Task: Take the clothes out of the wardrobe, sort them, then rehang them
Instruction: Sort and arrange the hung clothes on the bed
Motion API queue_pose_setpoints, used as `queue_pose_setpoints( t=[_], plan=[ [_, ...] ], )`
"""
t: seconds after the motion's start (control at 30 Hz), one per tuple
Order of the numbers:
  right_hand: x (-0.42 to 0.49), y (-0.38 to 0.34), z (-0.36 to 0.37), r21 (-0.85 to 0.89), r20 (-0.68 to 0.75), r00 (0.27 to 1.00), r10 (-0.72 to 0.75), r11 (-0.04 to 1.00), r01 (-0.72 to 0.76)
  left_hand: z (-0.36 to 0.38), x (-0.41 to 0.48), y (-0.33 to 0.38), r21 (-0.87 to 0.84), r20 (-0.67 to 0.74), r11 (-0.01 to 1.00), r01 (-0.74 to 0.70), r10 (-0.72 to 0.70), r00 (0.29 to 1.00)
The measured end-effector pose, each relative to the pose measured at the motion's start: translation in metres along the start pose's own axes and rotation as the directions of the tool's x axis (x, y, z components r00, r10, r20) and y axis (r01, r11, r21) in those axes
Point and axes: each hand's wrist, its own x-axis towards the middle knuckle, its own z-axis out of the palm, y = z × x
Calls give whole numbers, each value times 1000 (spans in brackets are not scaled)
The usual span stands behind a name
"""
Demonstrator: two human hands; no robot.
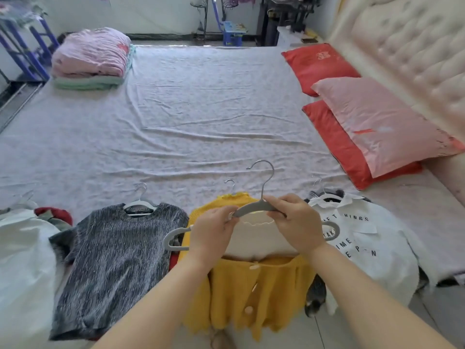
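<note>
Both hands hold a grey hanger [254,210] up over the near edge of the bed. My left hand [214,230] pinches its left shoulder and my right hand [294,222] grips its right shoulder; its metal hook points up. Under it lies a yellow buttoned cardigan [254,293] on its own hanger. To the left a grey marled top [118,260] lies flat on a white hanger. On the right lies a white shirt with black lettering [364,238], also on a hanger. White and red garments [22,248] are heaped at the far left.
The bed sheet [201,122] stretches wide behind the clothes. A folded pink and green blanket stack [90,59] sits at the far left corner. Red and pink pillows [364,122] lie along the padded headboard [415,46] on the right. A blue stool [232,34] stands beyond the bed.
</note>
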Motion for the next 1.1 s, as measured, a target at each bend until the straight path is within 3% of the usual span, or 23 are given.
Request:
queue_pose_setpoints(
  t=[0.27,0.47,0.7,0.9,1.1],
  plan=[
    [62,31,62,22,238,951,197,978,-208,26,88,-40,23,99,997,69,-71,993],
    [98,58,111,30,370,896,245,961,-275,49,134,-67,55,138,986,158,-164,977],
    [128,90,175,-87,568,766,302,947,-309,77,174,-104,87,211,963,254,-267,940],
    [133,108,217,-180,692,616,377,916,-358,93,183,-132,230,243,915,333,-385,890],
    [111,109,215,-179,763,555,330,934,-309,96,176,-140,262,246,884,388,-450,859]
  ],
)
